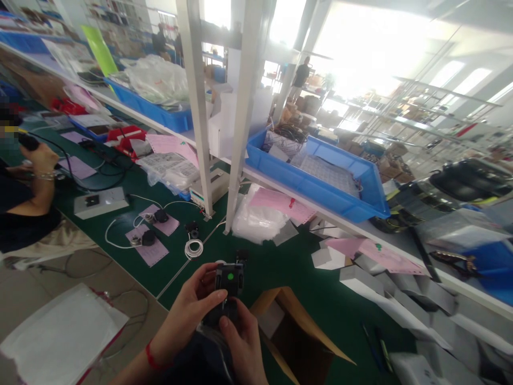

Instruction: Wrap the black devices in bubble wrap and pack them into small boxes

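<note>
Near the front of the green bench, both hands hold a black device (229, 279) with a round green sticker on its face. My left hand (196, 297) wraps its fingers around the device's left side, thumb across its lower edge. Lower down, my right hand (242, 334) grips the device's dark lower part, which is partly hidden by fingers. A small black part (241, 255) lies just behind the device. Beyond my left hand sit a coiled white cable (194, 248) and a small black camera-like unit (192, 230).
An open cardboard box (304, 342) stands right of my hands. White cartons (385, 297) and pens (382, 347) lie farther right. Black units with cables rest on pink sheets (154, 254) at left. A shelf holds a blue bin (320, 184). A co-worker (28, 198) sits at far left.
</note>
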The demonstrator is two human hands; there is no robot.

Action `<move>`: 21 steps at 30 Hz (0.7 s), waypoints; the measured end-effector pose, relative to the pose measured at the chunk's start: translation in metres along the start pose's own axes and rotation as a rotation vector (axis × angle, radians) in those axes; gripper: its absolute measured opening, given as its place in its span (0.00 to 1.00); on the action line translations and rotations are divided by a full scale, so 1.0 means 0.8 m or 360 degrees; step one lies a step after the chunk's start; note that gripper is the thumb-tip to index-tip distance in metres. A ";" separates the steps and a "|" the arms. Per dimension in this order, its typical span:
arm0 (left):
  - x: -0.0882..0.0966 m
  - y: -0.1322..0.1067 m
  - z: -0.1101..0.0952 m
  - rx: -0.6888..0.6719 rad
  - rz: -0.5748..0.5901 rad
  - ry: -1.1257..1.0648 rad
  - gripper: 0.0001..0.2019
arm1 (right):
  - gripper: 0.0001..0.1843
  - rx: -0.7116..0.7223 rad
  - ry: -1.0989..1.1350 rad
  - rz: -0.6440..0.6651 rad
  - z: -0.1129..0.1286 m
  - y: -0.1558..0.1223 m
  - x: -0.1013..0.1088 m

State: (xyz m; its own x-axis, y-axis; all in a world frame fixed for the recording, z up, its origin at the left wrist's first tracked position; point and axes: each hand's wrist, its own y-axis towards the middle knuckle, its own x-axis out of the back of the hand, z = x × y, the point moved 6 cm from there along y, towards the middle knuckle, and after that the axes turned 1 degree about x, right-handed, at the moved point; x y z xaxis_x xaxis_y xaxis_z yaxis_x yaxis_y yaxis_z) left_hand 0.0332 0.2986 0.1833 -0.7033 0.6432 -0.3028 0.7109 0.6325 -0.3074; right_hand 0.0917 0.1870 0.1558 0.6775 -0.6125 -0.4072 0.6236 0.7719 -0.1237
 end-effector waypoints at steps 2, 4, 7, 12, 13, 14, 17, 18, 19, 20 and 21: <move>-0.001 0.000 0.001 0.0000 0.0023 -0.0001 0.32 | 0.27 0.0018 0.0012 -0.0012 0.002 0.000 0.000; -0.001 0.000 0.002 0.0004 0.0041 -0.0020 0.32 | 0.26 0.0014 0.0016 0.0026 0.004 0.001 -0.002; -0.003 0.001 0.003 0.0000 0.0084 -0.0051 0.33 | 0.26 0.0034 0.0063 0.0074 0.007 0.001 -0.004; -0.006 0.000 0.000 -0.0074 0.0170 -0.0027 0.33 | 0.25 0.0032 0.0045 0.0035 0.002 -0.001 0.004; -0.006 0.000 -0.001 -0.0096 0.0179 -0.0015 0.32 | 0.26 0.0037 0.0040 0.0030 0.000 -0.001 0.006; -0.006 0.000 -0.002 -0.0115 0.0184 -0.0005 0.32 | 0.27 0.0039 0.0032 0.0028 -0.002 -0.002 0.008; -0.007 0.000 -0.001 -0.0138 0.0177 0.0018 0.32 | 0.32 0.0050 -0.0013 -0.0019 -0.011 -0.002 0.014; -0.007 0.000 0.000 -0.0140 0.0170 0.0033 0.33 | 0.33 0.0055 -0.0038 -0.0054 -0.013 -0.002 0.017; -0.007 0.000 0.001 -0.0144 0.0162 0.0055 0.33 | 0.32 0.0059 -0.0063 -0.0084 -0.015 -0.002 0.019; -0.008 0.001 0.002 -0.0150 0.0158 0.0084 0.33 | 0.31 0.0063 -0.0083 -0.0100 -0.017 -0.002 0.020; -0.009 0.001 0.002 -0.0159 0.0162 0.0124 0.32 | 0.29 0.0066 -0.0095 -0.0097 -0.017 -0.002 0.020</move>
State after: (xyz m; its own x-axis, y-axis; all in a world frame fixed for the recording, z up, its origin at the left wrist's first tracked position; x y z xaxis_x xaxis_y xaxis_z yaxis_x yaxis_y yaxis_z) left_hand 0.0387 0.2939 0.1838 -0.6277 0.7351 -0.2561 0.7783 0.5996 -0.1865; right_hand 0.0965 0.1782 0.1373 0.6592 -0.6681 -0.3451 0.6790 0.7261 -0.1087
